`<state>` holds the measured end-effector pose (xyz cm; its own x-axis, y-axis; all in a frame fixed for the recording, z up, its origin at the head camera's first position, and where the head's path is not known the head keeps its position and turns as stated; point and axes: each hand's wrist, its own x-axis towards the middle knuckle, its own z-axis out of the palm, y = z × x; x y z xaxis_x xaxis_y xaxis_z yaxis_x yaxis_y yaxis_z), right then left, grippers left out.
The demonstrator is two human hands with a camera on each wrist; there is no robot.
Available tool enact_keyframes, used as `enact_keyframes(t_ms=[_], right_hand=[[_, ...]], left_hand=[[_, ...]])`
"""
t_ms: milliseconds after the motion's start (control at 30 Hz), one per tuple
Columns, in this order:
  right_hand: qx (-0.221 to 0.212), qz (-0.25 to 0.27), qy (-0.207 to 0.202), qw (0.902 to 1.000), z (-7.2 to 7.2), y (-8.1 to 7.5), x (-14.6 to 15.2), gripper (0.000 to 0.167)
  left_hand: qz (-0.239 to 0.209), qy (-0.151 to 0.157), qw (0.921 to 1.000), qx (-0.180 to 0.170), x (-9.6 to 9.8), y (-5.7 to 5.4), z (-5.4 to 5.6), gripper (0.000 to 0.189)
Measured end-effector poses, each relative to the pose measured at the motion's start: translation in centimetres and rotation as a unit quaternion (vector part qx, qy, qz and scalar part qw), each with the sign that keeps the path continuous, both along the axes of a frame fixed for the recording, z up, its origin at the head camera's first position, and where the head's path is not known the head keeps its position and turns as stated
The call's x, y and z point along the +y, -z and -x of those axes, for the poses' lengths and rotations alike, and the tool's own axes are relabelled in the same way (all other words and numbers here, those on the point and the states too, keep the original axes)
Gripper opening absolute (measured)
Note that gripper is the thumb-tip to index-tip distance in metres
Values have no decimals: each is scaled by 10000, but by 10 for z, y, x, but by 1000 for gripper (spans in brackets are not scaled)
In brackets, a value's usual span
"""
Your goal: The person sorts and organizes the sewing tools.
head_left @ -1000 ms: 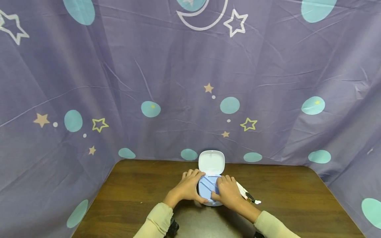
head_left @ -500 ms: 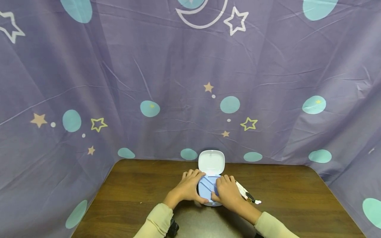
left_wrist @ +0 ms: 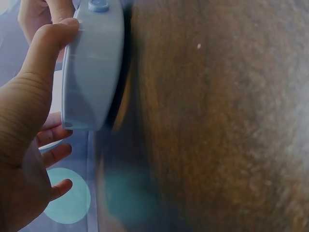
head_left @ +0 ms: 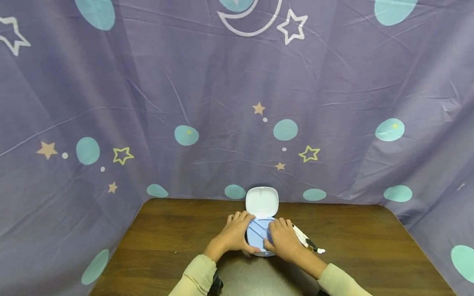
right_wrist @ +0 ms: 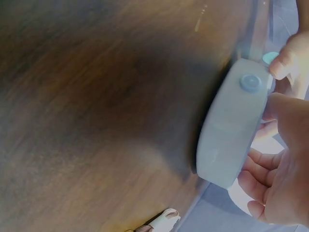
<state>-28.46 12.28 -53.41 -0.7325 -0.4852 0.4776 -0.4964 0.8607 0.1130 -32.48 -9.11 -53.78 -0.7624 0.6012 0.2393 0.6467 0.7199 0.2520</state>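
Note:
A small case (head_left: 264,254) with a pale blue-grey body stands on the table, its white lid (head_left: 262,201) raised at the back. Inside shows a light blue insert (head_left: 255,237) with slanting ridges. My left hand (head_left: 234,235) grips the case's left side, thumb at the front corner and fingers toward the back. Over the right part of the insert, my right hand (head_left: 286,240) has curled fingers and pinches there; what exactly lies under the fingertips is hidden. In the right wrist view a round button (right_wrist: 250,82) shows on the case's front.
Right of the case lie slim white pieces (head_left: 299,233), a black-handled item (head_left: 311,245) and a small white piece (head_left: 320,250), too small to identify. The brown wooden table (head_left: 370,246) ends at a purple patterned curtain (head_left: 222,102).
Both hands keep nearly the same hold on the case. The lid has shifted very slightly to the left; otherwise little differs.

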Motion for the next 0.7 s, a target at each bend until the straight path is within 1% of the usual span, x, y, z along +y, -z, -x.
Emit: enact_keyframes(t_ms=[100,233,367,433,533,700], right_hand=[[-212,74,-22,9997,0,0,2,36],[-764,253,-122,9967,0,-6,3,34],[-1555,638,-206,9856,3,-16,6,31],[-1836,886,-220,9788,5,-24,9,32],[-1968,1203,-213,9728,9,-35,17,32],[-1713,1511,-121,9735,17,-53,33,27]], left_hand=[[22,6,10000,55,0,1,-1,101],[0,0,10000,42,0,2,-2,101],[-24,-31,10000,-7,-1,3,-2,102],[-32,-38,10000,-33,-1,4,-2,102],[-44,-39,10000,-50,0,5,-2,102],[-46,-54,9998,-164,1,3,-5,102]])
